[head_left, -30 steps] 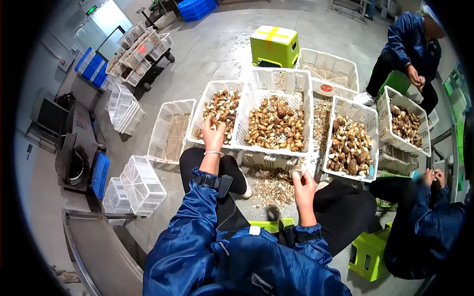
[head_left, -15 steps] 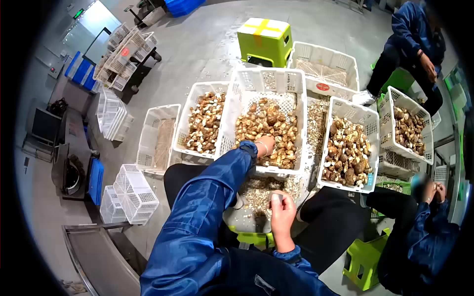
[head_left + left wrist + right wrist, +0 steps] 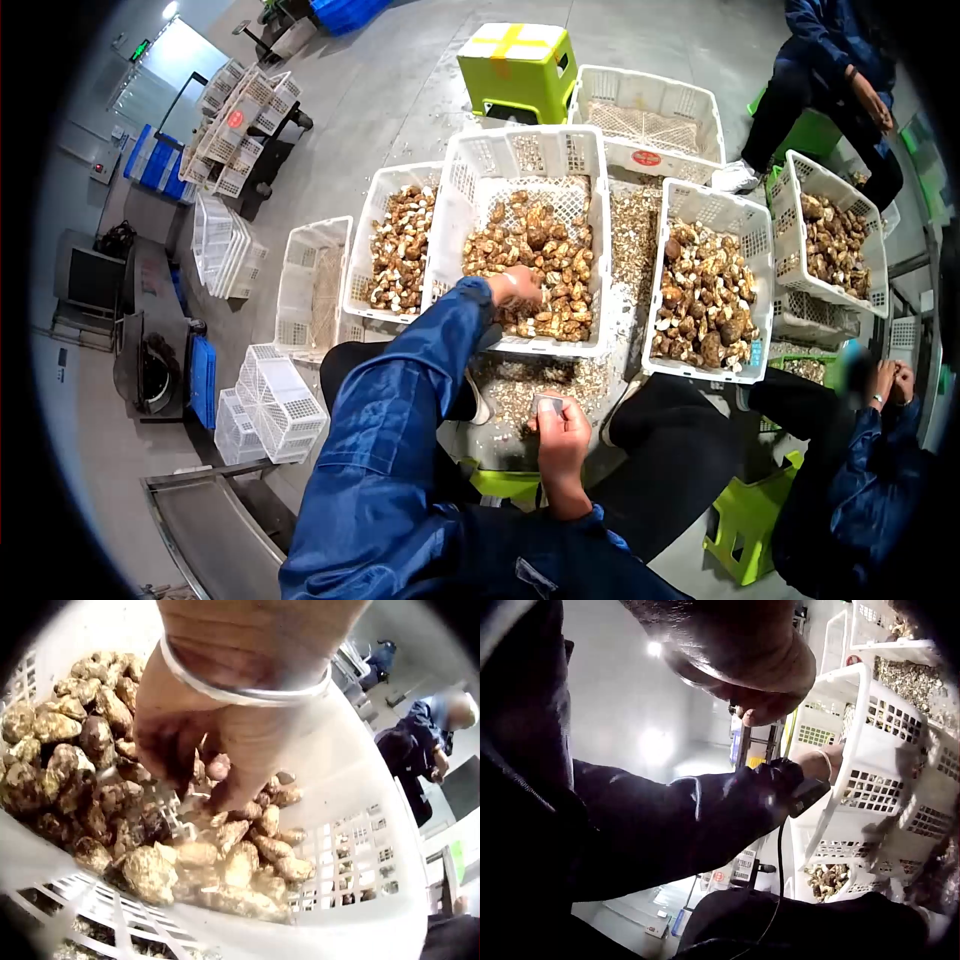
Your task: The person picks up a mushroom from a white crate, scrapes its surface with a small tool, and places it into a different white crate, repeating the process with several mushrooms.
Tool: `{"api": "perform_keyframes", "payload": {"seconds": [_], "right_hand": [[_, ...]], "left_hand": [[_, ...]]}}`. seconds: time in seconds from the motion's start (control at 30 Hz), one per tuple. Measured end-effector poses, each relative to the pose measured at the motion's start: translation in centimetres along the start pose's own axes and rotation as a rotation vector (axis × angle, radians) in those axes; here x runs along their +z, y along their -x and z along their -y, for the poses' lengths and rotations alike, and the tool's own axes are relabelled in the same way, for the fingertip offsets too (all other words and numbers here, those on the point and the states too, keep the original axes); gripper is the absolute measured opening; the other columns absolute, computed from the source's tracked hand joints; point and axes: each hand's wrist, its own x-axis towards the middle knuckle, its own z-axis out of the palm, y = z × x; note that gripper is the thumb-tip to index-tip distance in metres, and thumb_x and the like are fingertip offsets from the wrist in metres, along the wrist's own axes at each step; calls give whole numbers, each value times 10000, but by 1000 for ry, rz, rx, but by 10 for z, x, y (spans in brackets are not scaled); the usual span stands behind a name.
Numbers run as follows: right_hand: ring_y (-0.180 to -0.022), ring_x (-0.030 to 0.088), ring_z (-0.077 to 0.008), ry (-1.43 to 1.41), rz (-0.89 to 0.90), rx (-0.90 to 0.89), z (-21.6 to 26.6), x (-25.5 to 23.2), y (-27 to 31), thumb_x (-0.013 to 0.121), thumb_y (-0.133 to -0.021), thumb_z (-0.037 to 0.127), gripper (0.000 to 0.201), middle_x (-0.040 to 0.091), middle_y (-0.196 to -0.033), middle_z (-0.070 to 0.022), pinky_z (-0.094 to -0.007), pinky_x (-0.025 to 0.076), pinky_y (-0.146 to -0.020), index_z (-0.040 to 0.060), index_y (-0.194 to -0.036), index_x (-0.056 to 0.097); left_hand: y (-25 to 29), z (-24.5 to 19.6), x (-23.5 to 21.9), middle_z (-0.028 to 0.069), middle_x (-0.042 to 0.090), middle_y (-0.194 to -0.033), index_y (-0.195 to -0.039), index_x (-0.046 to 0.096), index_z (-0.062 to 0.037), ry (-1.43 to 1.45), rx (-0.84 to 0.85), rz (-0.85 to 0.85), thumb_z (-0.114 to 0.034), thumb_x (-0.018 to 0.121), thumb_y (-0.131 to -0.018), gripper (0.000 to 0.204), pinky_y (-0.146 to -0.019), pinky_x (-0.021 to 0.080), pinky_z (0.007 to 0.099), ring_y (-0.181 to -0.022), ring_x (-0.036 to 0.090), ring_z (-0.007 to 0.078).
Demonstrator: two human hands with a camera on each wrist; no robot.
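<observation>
My left hand (image 3: pixel 515 288) reaches into the large white basket (image 3: pixel 598 240), over brown, mushroom-like pieces (image 3: pixel 540 232). The left wrist view has this hand (image 3: pixel 217 712) low at the pile (image 3: pixel 56 727), fingers bent downward; whether they grip a piece is unclear. My right hand (image 3: pixel 565 440), in front of the basket, has its fingers curled round a small grey object (image 3: pixel 548 403) by the thumb. In the right wrist view the right hand (image 3: pixel 742 656) is dark, and its object cannot be made out.
More filled baskets stand left (image 3: pixel 352 275), right (image 3: pixel 655 290) and far right (image 3: pixel 790 240). A green stool (image 3: pixel 550 85) and a basket with a bare bottom (image 3: pixel 645 125) stand behind. Scraps (image 3: pixel 520 395) cover the floor in front. Two people sit at the right.
My left hand has gone from the left-hand basket down into the large middle one. My right hand stays in front, curled round the grey object. The head view has shifted.
</observation>
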Motion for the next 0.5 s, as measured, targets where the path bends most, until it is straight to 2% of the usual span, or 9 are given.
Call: {"api": "perform_keyframes", "payload": {"seconds": [0.03, 0.07, 0.13, 0.2, 0.23, 0.33, 0.4, 0.47, 0.5], "right_hand": [[-714, 548, -67, -18, 12, -7, 5, 0, 3, 586, -940, 84, 149, 601, -868, -15, -218, 471, -652, -23, -1044, 598], [-726, 548, -55, -38, 28, -16, 9, 1, 5, 594, -938, 82, 152, 601, -875, -8, -210, 472, -658, -18, -1052, 600], [-702, 541, -50, -19, 39, -40, 5, -1, 9, 592, -943, 89, 132, 592, -830, 0, -218, 479, -634, -5, -1034, 605], [-693, 548, -55, -17, 60, -81, 5, -2, 11, 600, -939, 92, 117, 594, -817, -4, -222, 483, -623, 5, -1018, 607], [-674, 553, -68, -20, 53, -91, 5, -2, 12, 604, -936, 91, 108, 596, -810, -5, -225, 493, -620, 9, -1005, 608], [-704, 608, -103, -45, 85, -117, 8, -2, 17, 583, -950, 82, 102, 613, -847, -24, -236, 510, -624, -1, -1008, 595], [-768, 648, -130, -35, 44, -118, 10, -1, 20, 573, -959, 90, 114, 623, -913, -48, -241, 517, -639, -8, -1016, 583], [-778, 652, -133, 11, 35, -180, 10, -7, 20, 570, -960, 91, 121, 623, -916, -46, -240, 517, -640, -16, -1016, 582], [-752, 624, -108, 41, 9, -211, 11, -9, 21, 577, -954, 92, 121, 619, -910, -36, -231, 502, -630, -16, -1008, 588]], "left_hand": [[21, -11, -17, 123, 686, -801, -870, 705, -13, 333, -52, 93, -291, 755, -726, 317, -615, 499, 318, -665, 611, 194], [40, -28, -32, 95, 679, -881, -1078, 655, 1, 391, -78, 65, -145, 707, -794, 323, -590, 505, 285, -701, 600, 150], [78, -35, -31, 83, 646, -976, -1318, 487, 4, 1143, -88, 59, -94, 653, -845, 510, -626, 532, 279, -781, 596, 141], [132, -62, -40, 57, 597, -995, -1462, 281, -43, 1369, 37, 78, -64, 602, -885, 661, -694, 556, 303, -843, 586, 133], [166, -77, -39, 52, 591, -970, -1477, 264, -65, 1486, 152, 133, -64, 587, -899, 662, -730, 550, 307, -838, 584, 126], [220, -91, -12, -17, 522, -857, -1458, 300, -68, 1605, 319, 116, -51, 651, -871, 683, -780, 544, 322, -819, 594, 121], [254, -106, 3, 18, 563, -951, -1427, 343, -51, 1569, 223, 21, -34, 640, -875, 627, -810, 537, 319, -871, 603, 131], [274, -111, 22, 77, 578, -1124, -1368, 396, -14, 1512, 298, -70, -7, 633, -871, 551, -839, 526, 305, -946, 608, 157], [284, -114, 30, 80, 573, -1138, -1351, 408, -8, 1447, 321, -145, 1, 626, -871, 527, -850, 525, 305, -967, 607, 160]]}}
